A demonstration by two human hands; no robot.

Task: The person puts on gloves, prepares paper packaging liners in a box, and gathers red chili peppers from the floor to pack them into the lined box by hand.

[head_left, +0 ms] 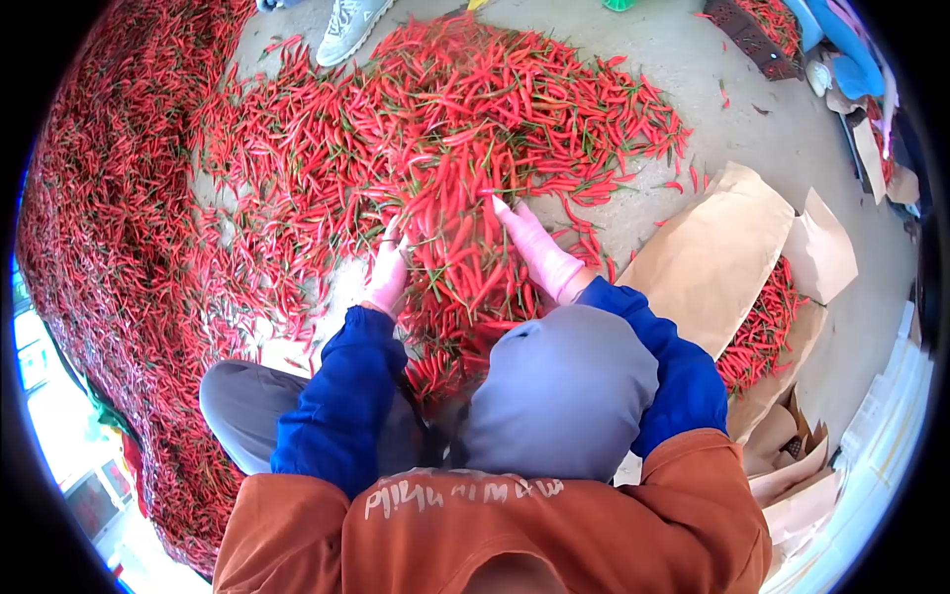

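Red chili peppers point(460, 233) with green stems are gathered in a loose mound between my two hands. My left hand point(388, 269), in a pink glove, cups the mound from its left side, its fingers partly hidden by peppers. On the opposite side my right hand point(537, 247), also in a pink glove, presses against the peppers, and most of its fingers are buried among them. More chili peppers point(435, 89) lie spread over the floor just beyond the hands. Others lie close to my knee, under the mound.
A deep bank of chili peppers point(119, 247) rises along the left. To the right, an open brown paper bag point(703, 252) lies with peppers inside. Someone's shoe point(346, 30) stands at the top edge. A brown crate point(757, 40) sits at the upper right on the concrete floor point(683, 99).
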